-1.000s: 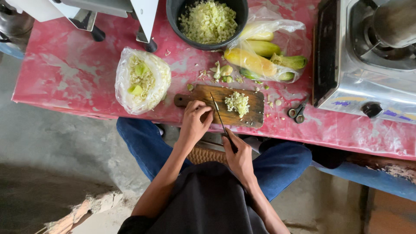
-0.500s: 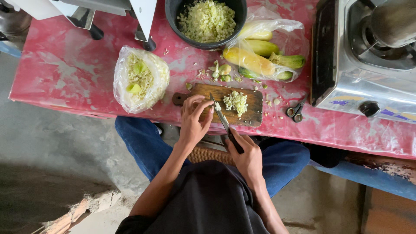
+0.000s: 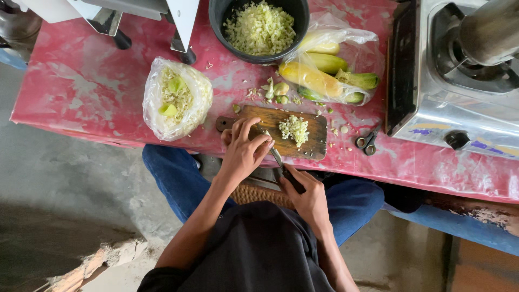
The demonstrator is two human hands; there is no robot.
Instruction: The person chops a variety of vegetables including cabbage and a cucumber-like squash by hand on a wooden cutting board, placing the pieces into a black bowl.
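1. The left hand [image 3: 243, 151] rests on the near left part of the wooden cutting board [image 3: 313, 141], just left of centre in the frame. Its fingers are curled down and bunched narrow at the knife blade; whether they pinch a small piece there cannot be told.
2. The right hand [image 3: 309, 197], below centre, has its fingers wrapped around the dark handle of the knife [image 3: 277, 157], whose blade angles up and left across the board's near edge to meet the left fingertips.
3. A small pile of chopped pale green pieces [image 3: 294, 128] lies on the middle of the board, just right of the blade.
4. The board sits at the near edge of the red surface [image 3: 92, 75].
5. Upper centre, a black bowl [image 3: 216, 21] holds more chopped pieces.
6. Right of it, a clear bag of yellow-green vegetables [image 3: 324, 75].
7. Left of the board, a plastic bag of scraps [image 3: 175, 97].
8. Small scissors [image 3: 367, 141] lie right of the board, beside a steel gas stove [image 3: 432, 113].
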